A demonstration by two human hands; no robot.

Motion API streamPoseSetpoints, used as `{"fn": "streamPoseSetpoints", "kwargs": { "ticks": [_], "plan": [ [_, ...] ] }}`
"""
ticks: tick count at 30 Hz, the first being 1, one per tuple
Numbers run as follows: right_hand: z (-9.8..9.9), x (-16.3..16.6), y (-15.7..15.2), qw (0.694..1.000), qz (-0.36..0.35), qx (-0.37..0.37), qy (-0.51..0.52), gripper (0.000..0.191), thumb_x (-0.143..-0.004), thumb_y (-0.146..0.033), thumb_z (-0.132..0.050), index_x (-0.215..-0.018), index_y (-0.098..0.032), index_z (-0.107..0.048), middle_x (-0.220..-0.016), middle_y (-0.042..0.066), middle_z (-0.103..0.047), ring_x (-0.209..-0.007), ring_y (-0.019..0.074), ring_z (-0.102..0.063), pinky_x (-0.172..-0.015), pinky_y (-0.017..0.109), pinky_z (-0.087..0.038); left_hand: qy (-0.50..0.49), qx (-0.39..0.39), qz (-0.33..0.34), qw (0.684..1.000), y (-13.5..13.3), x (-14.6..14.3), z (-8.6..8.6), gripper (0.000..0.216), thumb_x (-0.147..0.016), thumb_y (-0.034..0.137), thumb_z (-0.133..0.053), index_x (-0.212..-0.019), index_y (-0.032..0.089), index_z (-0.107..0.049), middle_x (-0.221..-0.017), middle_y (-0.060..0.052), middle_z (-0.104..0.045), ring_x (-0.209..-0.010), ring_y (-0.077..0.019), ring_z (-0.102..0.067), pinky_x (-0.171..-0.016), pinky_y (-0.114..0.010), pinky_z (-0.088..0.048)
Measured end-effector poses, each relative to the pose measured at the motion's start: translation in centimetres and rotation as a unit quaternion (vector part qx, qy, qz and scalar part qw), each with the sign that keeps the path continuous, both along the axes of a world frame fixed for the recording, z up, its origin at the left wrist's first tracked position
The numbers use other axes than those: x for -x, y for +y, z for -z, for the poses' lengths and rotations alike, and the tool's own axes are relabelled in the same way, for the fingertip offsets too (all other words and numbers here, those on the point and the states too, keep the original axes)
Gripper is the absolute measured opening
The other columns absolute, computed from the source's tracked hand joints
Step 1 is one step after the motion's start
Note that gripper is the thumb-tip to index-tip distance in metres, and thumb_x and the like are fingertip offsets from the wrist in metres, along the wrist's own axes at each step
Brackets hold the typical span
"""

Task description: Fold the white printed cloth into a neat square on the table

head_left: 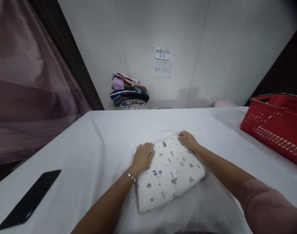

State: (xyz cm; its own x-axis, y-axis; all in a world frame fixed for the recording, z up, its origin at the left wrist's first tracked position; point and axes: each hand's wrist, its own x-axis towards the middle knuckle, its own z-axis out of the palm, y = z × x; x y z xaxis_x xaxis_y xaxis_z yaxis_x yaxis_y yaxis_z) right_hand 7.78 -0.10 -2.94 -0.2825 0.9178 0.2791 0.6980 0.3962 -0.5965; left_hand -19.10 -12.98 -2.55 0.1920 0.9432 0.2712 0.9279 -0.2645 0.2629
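Observation:
A folded white cloth (169,174) with small grey-green printed motifs lies slightly askew on the white-covered bed or table (109,130) before me. My left hand (142,156) rests flat on its upper left part, fingers stretched forward, a metal bracelet round the wrist. At the far right corner of the cloth, my right hand (186,140) has its fingers curled over the edge. The fingertips there are partly hidden, but they appear to grip that corner.
A red plastic basket (272,125) with a metal handle stands at the right edge. On the left lies a dark flat slab (30,200). Folded clothes (130,91) are stacked against the back wall, beside paper signs (162,70). A pinkish curtain (31,81) hangs at left.

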Motion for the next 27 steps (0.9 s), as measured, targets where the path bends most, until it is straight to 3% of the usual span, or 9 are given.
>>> {"fn": "streamPoseSetpoints", "kwargs": {
  "ticks": [5, 12, 18, 20, 23, 27],
  "plan": [
    [-0.5, 0.6, 0.8, 0.999, 0.018, -0.015, 0.034, 0.012, -0.075, -0.028, -0.05, -0.081, -0.021, -0.057, -0.094, 0.003, -0.061, -0.091, 0.0183, -0.055, -0.081, 0.031, -0.039, -0.008, 0.008, 0.003, 1.0, -0.1, -0.1, -0.6, 0.037, -0.091, 0.033, -0.033, -0.122, 0.023, -0.049, -0.13, -0.005, -0.051, -0.121, -0.0188, -0.042, -0.105, -0.044, -0.025],
    [-0.7, 1.5, 1.6, 0.994, 0.061, 0.077, -0.036, 0.005, -0.073, -0.023, -0.054, -0.071, -0.019, -0.058, -0.07, 0.001, -0.061, -0.067, 0.0149, -0.054, -0.061, 0.024, -0.036, 0.023, -0.003, -0.015, 1.0, -0.2, -0.1, -0.2, 0.038, -0.091, 0.035, -0.033, -0.123, 0.023, -0.049, -0.131, -0.006, -0.05, -0.124, -0.0211, -0.04, -0.105, -0.046, -0.024],
    [-0.2, 1.7, 1.3, 0.993, 0.07, 0.09, -0.022, 0.007, -0.075, -0.023, -0.054, -0.076, -0.018, -0.059, -0.075, 0.002, -0.063, -0.07, 0.0142, -0.056, -0.06, 0.022, -0.037, 0.087, -0.012, -0.016, 0.996, -0.8, -2.1, -2.4, 0.043, -0.092, 0.041, -0.029, -0.124, 0.021, -0.048, -0.14, -0.006, -0.039, -0.133, -0.0243, -0.026, -0.109, -0.05, -0.013],
    [-0.2, 1.5, 1.4, 0.994, 0.06, 0.089, -0.024, 0.009, -0.077, -0.024, -0.052, -0.079, -0.018, -0.059, -0.077, 0.002, -0.064, -0.071, 0.0142, -0.057, -0.062, 0.022, -0.038, 0.091, -0.001, 0.017, 0.996, -0.8, -3.1, -2.6, 0.048, -0.091, 0.047, -0.027, -0.129, 0.023, -0.044, -0.143, -0.005, -0.034, -0.134, -0.0235, -0.022, -0.11, -0.049, -0.013],
    [-0.8, 1.2, 1.5, 0.993, 0.038, 0.087, -0.065, 0.015, -0.081, -0.028, -0.05, -0.086, -0.019, -0.06, -0.082, 0.003, -0.066, -0.076, 0.0163, -0.059, -0.067, 0.025, -0.041, 0.093, 0.051, 0.012, 0.994, -0.3, -3.9, -1.7, 0.059, -0.088, 0.055, -0.025, -0.135, 0.021, -0.036, -0.145, -0.006, -0.029, -0.135, -0.0256, -0.021, -0.109, -0.049, -0.016],
    [-2.7, 1.8, -0.9, 0.99, 0.002, 0.018, -0.14, 0.032, -0.084, -0.032, -0.046, -0.11, -0.016, -0.058, -0.116, 0.012, -0.059, -0.108, 0.0244, -0.052, -0.089, 0.035, -0.039, 0.095, 0.069, -0.003, 0.993, 0.5, -3.7, 0.0, 0.065, -0.087, 0.058, -0.02, -0.139, 0.021, -0.028, -0.147, -0.006, -0.025, -0.136, -0.0254, -0.018, -0.109, -0.048, -0.015]
  ]
}}
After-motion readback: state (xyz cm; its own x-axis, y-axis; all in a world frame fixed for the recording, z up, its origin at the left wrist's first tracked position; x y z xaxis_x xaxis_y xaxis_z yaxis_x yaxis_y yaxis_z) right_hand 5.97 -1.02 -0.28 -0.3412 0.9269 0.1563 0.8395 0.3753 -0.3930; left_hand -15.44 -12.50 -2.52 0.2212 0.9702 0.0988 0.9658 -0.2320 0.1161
